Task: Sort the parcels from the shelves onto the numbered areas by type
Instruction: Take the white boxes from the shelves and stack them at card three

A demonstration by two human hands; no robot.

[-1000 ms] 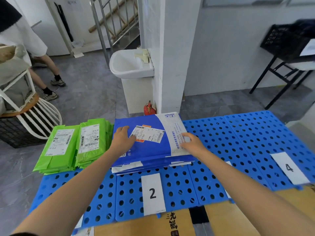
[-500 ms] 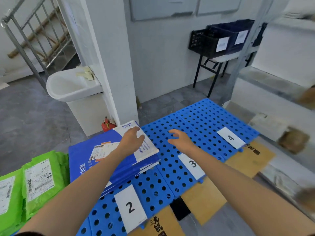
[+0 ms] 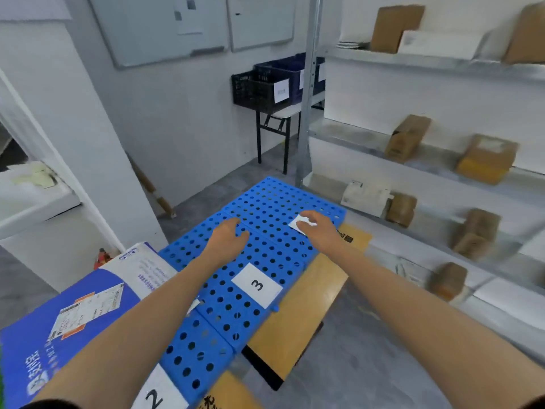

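Note:
Both my hands hover empty above the blue perforated floor panels (image 3: 265,208). My left hand (image 3: 227,234) is over the panel behind the label "3" (image 3: 256,285), fingers relaxed. My right hand (image 3: 317,228) is above the far white label (image 3: 296,227), fingers loosely curled, holding nothing. A stack of blue mailer parcels (image 3: 88,308) lies at the lower left beside the label "2" (image 3: 156,397). Brown cardboard boxes (image 3: 407,138) and a white parcel (image 3: 365,196) sit on the metal shelves (image 3: 442,63) to the right.
Flattened cardboard (image 3: 298,314) lies on the floor along the panels' right edge. A shelf post (image 3: 308,93) stands behind the panels. Black crates (image 3: 262,90) sit on a folding table by the far wall. A white pillar (image 3: 97,160) stands on the left.
My view has swung right from the green and blue parcel stacks toward the shelves. Both hands left the blue mailer stack and moved right over areas 3 and 4, empty.

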